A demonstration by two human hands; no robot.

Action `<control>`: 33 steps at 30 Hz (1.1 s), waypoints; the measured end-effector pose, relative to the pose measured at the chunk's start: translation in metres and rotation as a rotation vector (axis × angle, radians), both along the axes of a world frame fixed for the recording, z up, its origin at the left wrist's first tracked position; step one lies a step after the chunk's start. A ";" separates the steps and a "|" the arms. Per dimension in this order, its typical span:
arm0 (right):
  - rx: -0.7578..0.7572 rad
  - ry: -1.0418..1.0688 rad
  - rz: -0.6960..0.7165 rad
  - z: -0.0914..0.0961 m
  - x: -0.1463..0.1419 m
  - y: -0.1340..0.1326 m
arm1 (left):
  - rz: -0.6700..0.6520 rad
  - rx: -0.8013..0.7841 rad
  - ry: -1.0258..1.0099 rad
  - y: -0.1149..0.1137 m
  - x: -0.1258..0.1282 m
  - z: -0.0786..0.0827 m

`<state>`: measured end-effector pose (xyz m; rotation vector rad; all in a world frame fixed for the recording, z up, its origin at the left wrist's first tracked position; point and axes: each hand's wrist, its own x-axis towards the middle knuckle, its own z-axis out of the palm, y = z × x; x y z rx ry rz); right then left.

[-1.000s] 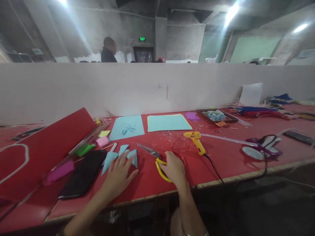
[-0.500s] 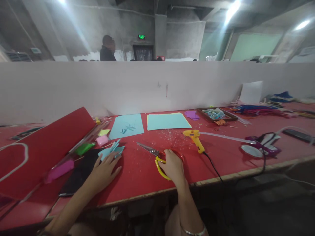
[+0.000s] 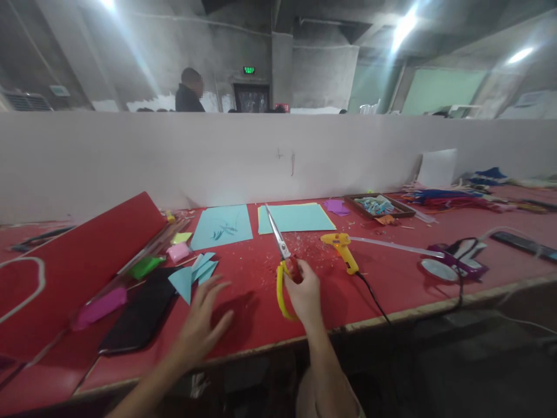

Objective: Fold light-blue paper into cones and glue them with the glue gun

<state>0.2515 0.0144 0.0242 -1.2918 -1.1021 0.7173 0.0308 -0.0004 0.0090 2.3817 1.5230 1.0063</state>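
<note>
My right hand [image 3: 306,295] is closed round the handles of a pair of scissors [image 3: 282,251], one yellow and one red. The blades are together and point away from me toward the light blue sheets [image 3: 300,218]. Fingers apart, my left hand [image 3: 204,322] hovers over the near part of the table and holds nothing. Just beyond it lie folded light blue paper pieces [image 3: 191,276], partly on a flat black item [image 3: 141,316]. Another light blue sheet [image 3: 232,223], with dark marks on it, lies farther back.
A yellow glue gun [image 3: 343,249] with a clear stick and black cord lies to the right. Behind it are purple paper [image 3: 336,207] and a tray of small pieces [image 3: 398,212]. A red board [image 3: 87,261] and coloured packets stand left. A white partition [image 3: 217,157] closes the back.
My right hand has picked up the scissors and turned their blades forward. My left hand has come off the folded blue paper and moved right and nearer to me.
</note>
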 end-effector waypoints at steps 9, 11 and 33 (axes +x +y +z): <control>0.063 0.401 0.418 0.012 -0.027 -0.013 | -0.307 -0.471 -0.599 -0.020 0.099 0.016; 0.069 0.358 0.420 0.014 -0.025 -0.015 | -0.288 -0.489 -0.647 -0.019 0.108 0.016; 0.103 -0.072 0.167 0.003 0.045 -0.031 | 0.046 -0.450 -0.566 -0.038 0.009 0.023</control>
